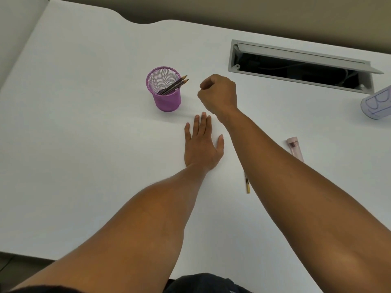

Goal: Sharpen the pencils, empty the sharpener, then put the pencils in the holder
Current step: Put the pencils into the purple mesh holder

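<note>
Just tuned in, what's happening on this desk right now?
A person is putting pencils away. Two dark sharpened pencils lean in the purple mesh holder on the white desk. The right hand hovers just right of the holder, fingers curled, holding nothing visible. The left hand rests flat on the desk. One more pencil with a yellow end lies partly hidden under the right forearm, and the pale pink sharpener lies further right.
</note>
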A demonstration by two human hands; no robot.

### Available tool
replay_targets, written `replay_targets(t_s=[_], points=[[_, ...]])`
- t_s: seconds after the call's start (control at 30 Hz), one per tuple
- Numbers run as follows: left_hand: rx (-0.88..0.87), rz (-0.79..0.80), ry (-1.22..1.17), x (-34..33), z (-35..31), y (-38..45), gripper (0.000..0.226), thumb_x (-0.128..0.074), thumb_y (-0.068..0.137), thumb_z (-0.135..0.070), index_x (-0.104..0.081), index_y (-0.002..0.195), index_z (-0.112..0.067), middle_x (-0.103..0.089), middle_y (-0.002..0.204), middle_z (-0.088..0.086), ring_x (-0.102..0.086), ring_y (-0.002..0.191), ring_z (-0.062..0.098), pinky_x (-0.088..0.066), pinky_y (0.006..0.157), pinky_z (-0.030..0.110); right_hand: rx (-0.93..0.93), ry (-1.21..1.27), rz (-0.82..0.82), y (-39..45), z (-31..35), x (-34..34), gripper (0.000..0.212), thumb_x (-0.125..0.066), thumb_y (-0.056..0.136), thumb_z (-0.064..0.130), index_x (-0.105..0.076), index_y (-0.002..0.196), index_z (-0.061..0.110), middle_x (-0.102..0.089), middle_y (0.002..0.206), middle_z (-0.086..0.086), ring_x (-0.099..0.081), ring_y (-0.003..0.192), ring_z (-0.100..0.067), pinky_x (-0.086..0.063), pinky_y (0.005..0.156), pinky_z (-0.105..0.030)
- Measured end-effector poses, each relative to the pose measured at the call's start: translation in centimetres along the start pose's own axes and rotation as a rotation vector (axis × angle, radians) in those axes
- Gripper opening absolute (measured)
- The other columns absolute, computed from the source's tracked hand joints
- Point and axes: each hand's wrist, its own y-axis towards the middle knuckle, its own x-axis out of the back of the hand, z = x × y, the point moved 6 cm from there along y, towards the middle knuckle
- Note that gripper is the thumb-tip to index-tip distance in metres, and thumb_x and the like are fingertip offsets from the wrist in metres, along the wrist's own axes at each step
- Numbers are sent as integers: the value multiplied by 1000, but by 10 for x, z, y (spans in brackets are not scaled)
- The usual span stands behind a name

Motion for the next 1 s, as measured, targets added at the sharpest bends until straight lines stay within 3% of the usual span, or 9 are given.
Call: replay_targets(t_s=[0.13, 0.33, 0.53, 0.73, 1.0], points=[[14, -29, -7, -3, 1, 1, 73, -20, 99, -54, -9, 159, -12, -2, 168, 3, 4, 154, 18, 1, 123, 48, -71, -48, -25, -2, -29, 18, 19, -64, 75, 4, -65, 84, 21, -57, 76, 14, -59, 73, -7, -51, 60, -19], [3, -55, -15, -5, 2, 1, 73, -19, 98, -54, -13, 158, -13, -5, 168, 3, 2, 154, 18, -2, 123, 48, -186, -243, 7, -17, -77, 33, 21, -62, 75, 7, -67, 95, 14, -59, 86, 5, -57, 78, -13, -45, 63, -22], [3, -66, -18, -6, 2, 0, 72, -19, 98, -53, -13, 158, -13, -6, 168, 2, 1, 154, 17, -2, 123, 48, -266, -376, 16, -36, -110, 49, 27, -54, 73, 4, -66, 96, 6, -66, 94, -7, -62, 80, -23, -54, 69, -30], [1, -86, -31, -6, 2, 0, 72, -22, 98, -53, -15, 158, -13, -9, 167, 2, -1, 154, 17, -1, 124, 47, -335, -407, 85, -50, -131, 54, 23, -55, 73, 6, -62, 96, 7, -61, 94, -7, -55, 74, -24, -39, 54, -23], [2, -96, -40, -7, 2, 1, 71, -24, 99, -52, -16, 158, -13, -10, 167, 2, -2, 154, 17, -2, 124, 46, -331, -422, 120, -59, -142, 52, 19, -63, 76, 12, -64, 94, 8, -64, 95, -7, -61, 81, -25, -45, 60, -26]])
